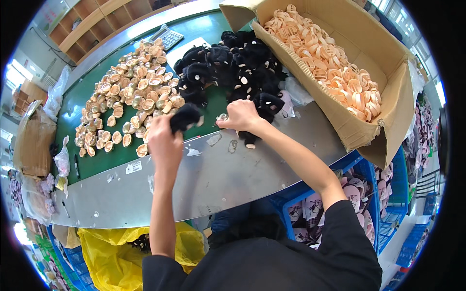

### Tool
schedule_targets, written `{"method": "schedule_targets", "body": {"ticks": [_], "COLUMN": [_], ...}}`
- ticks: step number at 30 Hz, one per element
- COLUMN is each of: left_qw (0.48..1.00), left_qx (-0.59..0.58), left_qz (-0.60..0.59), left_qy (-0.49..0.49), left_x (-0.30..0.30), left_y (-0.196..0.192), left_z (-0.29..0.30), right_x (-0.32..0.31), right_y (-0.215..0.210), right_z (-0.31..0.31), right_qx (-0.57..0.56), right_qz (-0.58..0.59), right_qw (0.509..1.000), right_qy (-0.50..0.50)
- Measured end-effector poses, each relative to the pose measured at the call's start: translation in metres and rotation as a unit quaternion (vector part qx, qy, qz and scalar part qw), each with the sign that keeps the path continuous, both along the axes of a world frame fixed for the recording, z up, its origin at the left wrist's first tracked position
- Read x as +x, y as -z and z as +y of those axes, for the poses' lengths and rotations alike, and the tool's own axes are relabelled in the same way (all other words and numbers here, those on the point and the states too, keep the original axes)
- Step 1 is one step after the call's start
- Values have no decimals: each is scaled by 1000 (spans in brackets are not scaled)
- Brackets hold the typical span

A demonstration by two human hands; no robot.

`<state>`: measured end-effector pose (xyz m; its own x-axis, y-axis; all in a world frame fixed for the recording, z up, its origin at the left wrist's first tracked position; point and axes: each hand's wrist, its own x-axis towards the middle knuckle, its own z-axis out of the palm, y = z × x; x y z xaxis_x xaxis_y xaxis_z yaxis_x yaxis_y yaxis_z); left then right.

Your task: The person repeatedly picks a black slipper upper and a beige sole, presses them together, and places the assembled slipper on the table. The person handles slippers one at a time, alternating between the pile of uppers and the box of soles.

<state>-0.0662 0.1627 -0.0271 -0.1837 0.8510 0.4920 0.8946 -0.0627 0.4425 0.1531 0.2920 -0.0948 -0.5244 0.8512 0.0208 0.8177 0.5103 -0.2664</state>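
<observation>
My left hand (pixel 164 140) is closed on a small black plush piece (pixel 184 118) with a pale tip, held over the table's edge strip; hand and piece are slightly blurred. To its right my right hand (pixel 241 115) pinches a small shiny, pale rounded piece (pixel 222 117) between thumb and fingers. Its exact kind is hard to make out. Close behind the right hand lies a heap of black plush pieces (pixel 221 60) with small pale spots. Left of that heap spreads a pile of peach oval shell-like pieces (pixel 128 89), some with shiny domed backs.
A cardboard box (pixel 310 72) of peach plastic loops stands at the right. The green table (pixel 87 167) has a metal front strip (pixel 213 169). A calculator (pixel 167 38) lies at the back. Below are a yellow bag (pixel 109 262) and blue crates (pixel 286 213) holding pink printed pieces.
</observation>
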Motion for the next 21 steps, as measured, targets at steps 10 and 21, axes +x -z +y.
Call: {"method": "schedule_targets", "body": {"ticks": [10,21], "left_qw": [791,979], "left_qx": [-123,-22], "left_qz": [190,-106], "left_qy": [-568,-171], "left_x": [-125,-17], "left_y": [-14,-30], "left_z": [-336,-251], "right_x": [9,-64], "right_y": [-13,-6], "right_z": [-21,-8], "right_qx": [-79,-53], "right_qz": [513,35], "right_qw": [855,997], "right_qy": [21,41]}}
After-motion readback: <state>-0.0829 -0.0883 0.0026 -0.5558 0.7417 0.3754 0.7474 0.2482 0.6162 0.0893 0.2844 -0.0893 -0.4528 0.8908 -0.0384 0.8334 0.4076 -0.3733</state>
